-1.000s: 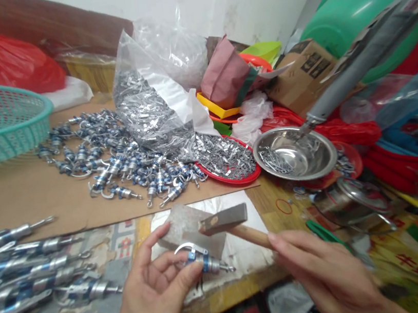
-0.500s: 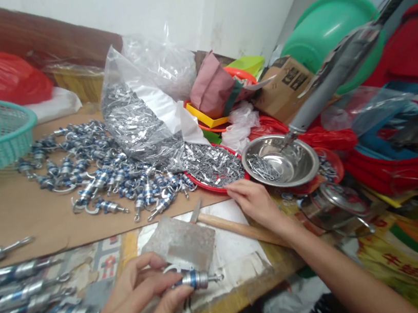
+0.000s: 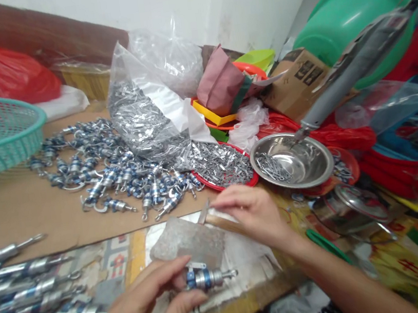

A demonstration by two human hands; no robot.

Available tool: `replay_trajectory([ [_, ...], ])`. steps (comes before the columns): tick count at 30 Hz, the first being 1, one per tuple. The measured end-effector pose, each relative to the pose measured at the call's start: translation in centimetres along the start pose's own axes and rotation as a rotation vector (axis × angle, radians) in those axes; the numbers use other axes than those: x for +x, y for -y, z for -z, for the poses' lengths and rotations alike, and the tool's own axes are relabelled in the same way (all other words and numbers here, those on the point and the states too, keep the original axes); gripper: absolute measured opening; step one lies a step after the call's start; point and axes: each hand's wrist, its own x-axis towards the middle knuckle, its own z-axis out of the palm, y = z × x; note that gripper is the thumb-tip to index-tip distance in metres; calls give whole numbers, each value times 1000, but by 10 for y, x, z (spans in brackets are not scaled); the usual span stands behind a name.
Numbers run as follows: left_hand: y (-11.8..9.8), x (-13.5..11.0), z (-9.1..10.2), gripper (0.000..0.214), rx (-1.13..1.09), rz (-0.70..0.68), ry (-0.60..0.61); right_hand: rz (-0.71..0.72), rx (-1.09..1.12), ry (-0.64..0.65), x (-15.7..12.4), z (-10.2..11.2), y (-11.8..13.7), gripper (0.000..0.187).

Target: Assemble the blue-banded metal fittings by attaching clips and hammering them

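My left hand [image 3: 148, 310] grips a silver-and-blue cylindrical metal fitting [image 3: 210, 277] between thumb and fingers. The fitting lies level, its small eye end pointing right. My right hand [image 3: 256, 214] hovers over the handle of a hammer [image 3: 204, 211], thumb and fingertips pinched together; whatever is between them is too small to make out. Under the hammer head sits a flat grey metal block [image 3: 186, 242] on whitish paper. Just beyond my right hand is a red dish [image 3: 208, 185] heaped with small flat metal pieces.
A steel bowl [image 3: 328, 173] holds thin metal pins. Fittings of the same kind form a pile [image 3: 118, 174] on cardboard, with more lying in a row [image 3: 29, 290] at left. A teal basket [image 3: 6, 154], a bulging clear bag [image 3: 141, 119] and a grey tool [image 3: 352, 69] surround the work area.
My right hand has come away from the red dish, back toward the hammer head and block. My left hand has shifted slightly right with the fitting. The view has turned a little.
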Motion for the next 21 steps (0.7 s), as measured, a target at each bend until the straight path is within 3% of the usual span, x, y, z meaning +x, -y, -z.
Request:
replay_trajectory([
  [1, -1, 0, -1, 24, -12, 10, -10, 126, 170, 17, -11, -3, 16, 20],
  [3, -3, 1, -3, 27, -26, 15, -19, 259, 305, 51, -28, -8, 42, 20],
  [6, -5, 0, -4, 27, -42, 11, -31, 319, 316, 35, -39, -10, 58, 19],
  [10, -9, -1, 0, 18, -44, -24, 55, 310, 264, 10, -40, -8, 56, 17],
  [13, -10, 1, 6, 14, -59, 37, 145, 359, 277, 2, -43, -8, 52, 24],
  [17, -12, 7, 14, 10, -93, 91, 187, 566, 58, 2, -49, -10, 45, 14],
  [21, -15, 14, 21, 7, 52, -72, 273, 742, -17, -7, -50, -11, 39, 23],
])
